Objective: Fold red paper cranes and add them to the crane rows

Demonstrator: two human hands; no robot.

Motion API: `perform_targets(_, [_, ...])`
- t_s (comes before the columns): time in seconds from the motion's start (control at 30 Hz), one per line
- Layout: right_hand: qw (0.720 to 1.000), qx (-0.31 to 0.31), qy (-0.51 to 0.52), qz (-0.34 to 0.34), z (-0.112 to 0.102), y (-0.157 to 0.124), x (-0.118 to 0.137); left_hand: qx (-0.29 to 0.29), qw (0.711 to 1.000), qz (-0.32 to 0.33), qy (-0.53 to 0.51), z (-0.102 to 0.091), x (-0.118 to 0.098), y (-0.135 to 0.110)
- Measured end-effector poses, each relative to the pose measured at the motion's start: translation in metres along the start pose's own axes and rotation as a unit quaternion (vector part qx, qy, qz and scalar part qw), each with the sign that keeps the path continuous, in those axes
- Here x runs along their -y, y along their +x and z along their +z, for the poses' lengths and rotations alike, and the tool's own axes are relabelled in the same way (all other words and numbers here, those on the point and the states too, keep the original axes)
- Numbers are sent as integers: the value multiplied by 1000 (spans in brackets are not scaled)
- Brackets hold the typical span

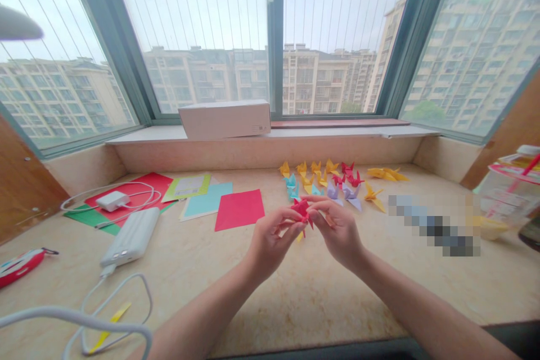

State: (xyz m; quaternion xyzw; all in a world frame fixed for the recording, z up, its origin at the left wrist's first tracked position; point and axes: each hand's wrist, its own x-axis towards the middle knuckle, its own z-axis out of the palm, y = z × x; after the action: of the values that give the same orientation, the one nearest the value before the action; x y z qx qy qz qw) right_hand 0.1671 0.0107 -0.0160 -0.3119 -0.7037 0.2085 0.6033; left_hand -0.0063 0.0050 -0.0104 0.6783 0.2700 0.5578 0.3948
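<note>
Between my two hands is a small red origami crane (301,209), held up over the counter. My left hand (276,233) pinches its left side with thumb and fingers. On the other side, the fingertips of my right hand (337,230) are closed on it too, and fingers cover part of the folds. Just beyond my hands stand rows of finished paper cranes: yellow cranes (316,167), red cranes (353,179), blue cranes (292,187) and lilac cranes (351,196). A square of red paper (239,210) lies flat to the left of my left hand.
Coloured paper sheets (210,200), a white power bank (131,236), a charger (112,200) and looping cables (145,298) occupy the left. A white box (225,119) rests on the window ledge. At right are a blurred-out item (434,226) and a plastic cup (506,197).
</note>
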Motion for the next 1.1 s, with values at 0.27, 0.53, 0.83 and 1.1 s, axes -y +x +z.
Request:
perform_targets(0.27, [997,-19,74,32,7,-1,-2,-21,1000,-4,-10,2,0,0])
perform_targets(0.53, [987,-35,151,44,15,-3,-5,-42,995,-55,-76,4,1,3])
perform_targets(0.83, [992,-24,101,66,13,-1,-3,-28,993,-48,-102,4,2,4])
perform_targets(1.1, [993,-21,95,64,13,-2,-6,-53,996,-32,-63,5,0,4])
